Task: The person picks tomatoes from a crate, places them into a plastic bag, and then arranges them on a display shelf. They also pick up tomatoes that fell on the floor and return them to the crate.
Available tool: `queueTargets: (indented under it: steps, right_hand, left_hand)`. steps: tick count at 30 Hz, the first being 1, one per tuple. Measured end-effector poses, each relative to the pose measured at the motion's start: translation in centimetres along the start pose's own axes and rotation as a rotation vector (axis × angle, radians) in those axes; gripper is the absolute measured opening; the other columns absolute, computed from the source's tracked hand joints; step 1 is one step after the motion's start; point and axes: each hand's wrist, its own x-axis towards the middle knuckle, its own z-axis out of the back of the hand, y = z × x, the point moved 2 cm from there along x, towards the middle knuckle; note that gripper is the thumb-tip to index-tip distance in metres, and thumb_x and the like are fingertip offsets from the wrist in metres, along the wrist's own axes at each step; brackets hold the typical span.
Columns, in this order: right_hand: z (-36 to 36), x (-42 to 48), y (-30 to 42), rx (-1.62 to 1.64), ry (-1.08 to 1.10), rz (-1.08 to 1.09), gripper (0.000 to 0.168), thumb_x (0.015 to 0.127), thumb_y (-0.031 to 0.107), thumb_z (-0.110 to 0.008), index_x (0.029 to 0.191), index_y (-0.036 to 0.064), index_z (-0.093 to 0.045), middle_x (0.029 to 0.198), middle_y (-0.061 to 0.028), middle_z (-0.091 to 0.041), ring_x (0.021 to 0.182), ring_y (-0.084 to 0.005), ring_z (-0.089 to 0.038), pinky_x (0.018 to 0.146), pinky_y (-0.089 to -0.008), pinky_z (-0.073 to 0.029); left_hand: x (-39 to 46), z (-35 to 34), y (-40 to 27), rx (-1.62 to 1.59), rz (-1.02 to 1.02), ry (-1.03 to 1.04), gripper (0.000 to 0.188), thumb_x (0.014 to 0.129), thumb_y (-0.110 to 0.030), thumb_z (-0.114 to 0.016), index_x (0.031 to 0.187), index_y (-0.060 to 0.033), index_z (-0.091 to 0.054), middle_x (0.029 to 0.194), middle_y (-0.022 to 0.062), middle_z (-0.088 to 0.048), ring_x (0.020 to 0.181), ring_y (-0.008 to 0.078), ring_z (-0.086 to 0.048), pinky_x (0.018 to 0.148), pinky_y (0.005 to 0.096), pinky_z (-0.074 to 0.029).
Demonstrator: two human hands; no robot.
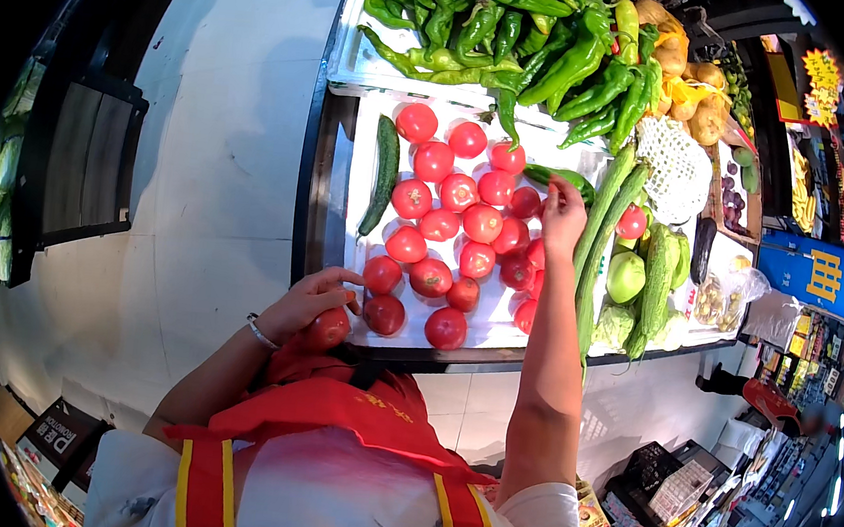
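Note:
Many red tomatoes lie spread over a white tray before me. My left hand is curled over a tomato at the tray's near left corner; whether the fingers grip it is partly hidden by the hand. My right hand reaches over the tray's right part, its fingertips near the stem end of a green pepper. The fingers are bent and whether they hold anything is unclear. A dark green cucumber lies along the tray's left side.
Long green peppers fill a foam box behind. Two long ridged gourds border the tomatoes at right, beside round green squashes and potatoes. The stand's dark edge is near my waist. A person stands at far right.

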Motion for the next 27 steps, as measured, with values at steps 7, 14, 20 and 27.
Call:
queueTargets:
  steps: [7, 14, 20, 27]
  right_hand:
    - [-3.5, 0.9, 3.5, -0.746, 0.098, 0.328, 0.045, 0.091, 0.043, -0.044, 0.126, 0.016, -0.052, 0.133, -0.0074, -0.047, 0.124, -0.0362, -0.037, 0.102, -0.0559, -0.023]
    - [-1.5, -3.2, 7.5, -0.231, 0.233, 0.564, 0.030, 0.089, 0.022, -0.054, 0.115, 0.008, -0.059, 0.121, -0.0165, -0.053, 0.113, -0.0346, -0.046, 0.098, -0.0449, -0.033]
    - [0.1, -2.6, 4.7, -0.623, -0.291, 0.380, 0.037, 0.092, 0.025, -0.049, 0.124, 0.006, -0.051, 0.129, -0.0177, -0.047, 0.116, -0.0376, -0.043, 0.098, -0.0434, -0.033]
    - [-4.0, -6.9, 8.8, -0.459, 0.108, 0.383, 0.039, 0.085, 0.036, -0.057, 0.107, 0.004, -0.063, 0.104, -0.0141, -0.062, 0.104, -0.0300, -0.050, 0.096, -0.0463, -0.030]
  left_hand:
    - [-0.5, 0.1, 0.0, 0.013, 0.010, -0.012, 0.034, 0.090, -0.017, -0.052, 0.120, -0.0027, -0.050, 0.093, 0.0106, -0.061, 0.088, 0.0134, -0.058, 0.080, 0.0241, -0.045]
    - [-1.1, 1.3, 0.6, -0.069, 0.014, -0.086, 0.032, 0.089, -0.018, -0.052, 0.118, -0.0030, -0.050, 0.092, 0.0100, -0.061, 0.087, 0.0126, -0.058, 0.078, 0.0241, -0.046]
    - [-0.8, 0.6, -0.1, -0.023, 0.008, -0.057, 0.030, 0.090, -0.016, -0.051, 0.117, -0.0028, -0.051, 0.091, 0.0085, -0.060, 0.086, 0.0119, -0.058, 0.075, 0.0232, -0.047]
    - [-0.2, 0.3, 0.8, 0.043, 0.003, 0.005, 0.031, 0.090, -0.017, -0.052, 0.118, -0.0042, -0.051, 0.092, 0.0101, -0.061, 0.087, 0.0125, -0.058, 0.077, 0.0233, -0.047]
